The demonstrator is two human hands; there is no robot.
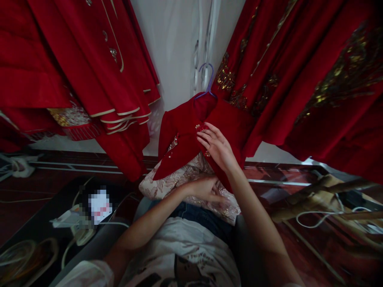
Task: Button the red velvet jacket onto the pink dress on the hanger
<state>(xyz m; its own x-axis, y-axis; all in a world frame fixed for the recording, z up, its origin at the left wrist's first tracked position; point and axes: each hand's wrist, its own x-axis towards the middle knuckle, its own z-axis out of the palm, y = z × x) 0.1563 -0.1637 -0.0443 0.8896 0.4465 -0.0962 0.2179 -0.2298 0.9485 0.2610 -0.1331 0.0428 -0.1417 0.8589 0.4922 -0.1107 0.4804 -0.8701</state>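
Observation:
A short red jacket (182, 119) hangs in front of me on a purple hanger (209, 89), with gold ornaments (174, 141) on its front. Below its hem, pale patterned fabric with a metallic sheen (158, 185) spreads over my lap. My right hand (220, 147) reaches up to the jacket's front, fingers stretched out beside the gold fastening near the neckline; it looks open. Lower down, my left hand (205, 189) lies across the patterned fabric, fingers extended to the right and slightly blurred. I see nothing held in it.
Red garments with pale edging (119, 87) hang at left, and red gold-embroidered garments (299, 79) at right. A dark surface at lower left bears a power strip (83, 233) and cords. Wooden poles (299, 195) with a white cable (317, 225) stand at right.

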